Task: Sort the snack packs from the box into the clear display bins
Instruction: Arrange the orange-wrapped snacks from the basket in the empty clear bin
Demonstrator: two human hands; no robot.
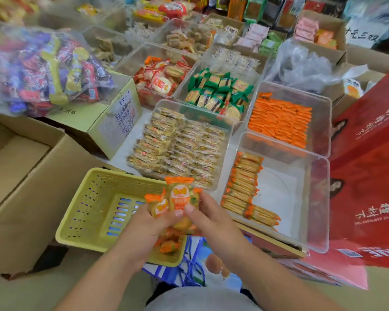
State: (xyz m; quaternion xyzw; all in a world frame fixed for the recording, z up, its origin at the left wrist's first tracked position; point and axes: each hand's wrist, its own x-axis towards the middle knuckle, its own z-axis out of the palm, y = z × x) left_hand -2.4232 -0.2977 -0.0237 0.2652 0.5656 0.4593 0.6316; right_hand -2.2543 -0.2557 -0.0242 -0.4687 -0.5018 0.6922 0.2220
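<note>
Your left hand (144, 223) and your right hand (209, 212) are close together, near you in the middle. Both hold a bunch of orange snack packs (180, 196). Your left fingers curl round the packs, and your right thumb and fingers pinch the tall one on top. The bunch is just above the near right corner of a yellow basket (92, 198). A few more orange packs (169, 245) lie in that corner, under your hands. To the right is a near clear bin (301, 198). It has cracker packs (243, 187) standing in a row down its left side and along its near side. Behind it, a far right bin (323, 122) holds neat rows of little orange packets (281, 122). In the middle, just past the basket, a middle bin (222, 162) is full of pale yellow packs (180, 144). Farther back, one bin has green packs (220, 90) and another has round red and white packs (160, 79). On the left is an open cardboard box (20, 176). Far left, a big clear bag of bright sweets (43, 70) sits on a yellow-green box (112, 117). A red box (368, 164) stands at the right.
</note>
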